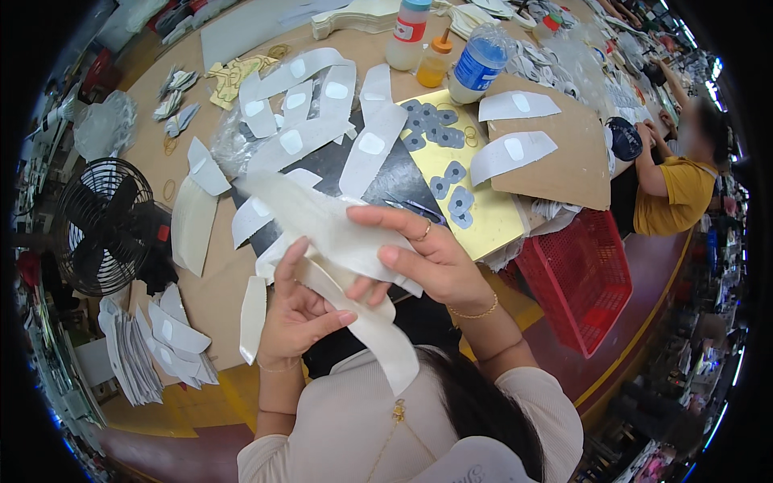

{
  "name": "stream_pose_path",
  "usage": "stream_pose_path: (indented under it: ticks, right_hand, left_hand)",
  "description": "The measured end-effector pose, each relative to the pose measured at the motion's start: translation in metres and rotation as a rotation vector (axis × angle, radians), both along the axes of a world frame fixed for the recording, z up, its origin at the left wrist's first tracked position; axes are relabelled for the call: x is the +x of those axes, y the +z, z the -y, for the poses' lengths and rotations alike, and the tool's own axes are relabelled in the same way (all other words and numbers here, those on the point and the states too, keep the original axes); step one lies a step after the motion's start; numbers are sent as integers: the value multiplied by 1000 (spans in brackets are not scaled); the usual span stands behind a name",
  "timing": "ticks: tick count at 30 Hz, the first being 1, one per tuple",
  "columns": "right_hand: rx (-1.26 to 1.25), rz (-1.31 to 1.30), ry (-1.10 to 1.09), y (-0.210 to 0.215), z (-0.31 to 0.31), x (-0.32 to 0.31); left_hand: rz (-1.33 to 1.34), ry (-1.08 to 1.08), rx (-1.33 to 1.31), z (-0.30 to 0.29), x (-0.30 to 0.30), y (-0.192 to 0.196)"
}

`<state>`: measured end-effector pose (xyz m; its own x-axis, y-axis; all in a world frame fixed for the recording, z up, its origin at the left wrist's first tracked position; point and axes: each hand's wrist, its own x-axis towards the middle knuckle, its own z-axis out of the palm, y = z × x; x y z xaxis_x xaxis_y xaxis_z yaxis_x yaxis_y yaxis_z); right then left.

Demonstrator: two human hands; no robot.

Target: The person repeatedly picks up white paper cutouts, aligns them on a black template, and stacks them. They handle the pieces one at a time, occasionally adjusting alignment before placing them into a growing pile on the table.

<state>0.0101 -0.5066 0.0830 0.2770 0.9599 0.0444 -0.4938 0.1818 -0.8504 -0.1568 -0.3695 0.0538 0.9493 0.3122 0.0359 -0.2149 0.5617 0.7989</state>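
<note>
Over the near edge of the table, my right hand pinches a white curved fabric piece between thumb and fingers. My left hand is curled around a cream fabric strip, which hangs down towards my chest. The two pieces overlap between my hands, so whether they are joined cannot be seen. Just beyond them, more white curved pieces with small glossy patches lie on a dark board. A dark slim tool, partly covered, lies on that board.
Grey cut-outs rest on a yellow sheet. Bottles stand at the back. A black fan and stacked pieces are at left. A red basket and a co-worker in yellow are at right.
</note>
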Motion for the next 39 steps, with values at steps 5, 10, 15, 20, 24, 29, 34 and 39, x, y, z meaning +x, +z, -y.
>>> stream_pose_path:
  ticks: [5,10,15,20,24,29,34,39]
  right_hand:
    - [124,64,-361,-7,0,-12]
    - [-178,103,-249,-31,101,36]
    - [-504,79,-584,-92,213,67]
    - [-533,59,-893,-125,213,94]
    - [-735,155,-1009,-135,199,98]
    - [-1005,882,-1066,-152,194,103]
    - [-1590,1555,-1212,-114,151,70]
    - [-935,1537,-1238,-72,113,42]
  left_hand:
    - [-256,82,118,-1,-1,3]
    - [-177,111,151,-19,-1,6]
    - [-155,102,182,-20,7,2]
    - [-124,170,202,-5,18,1]
    - [-87,237,277,3,19,-4]
    - [-87,310,282,3,15,-13]
    - [-46,362,420,2,14,-21]
    - [-100,450,436,5,8,-28]
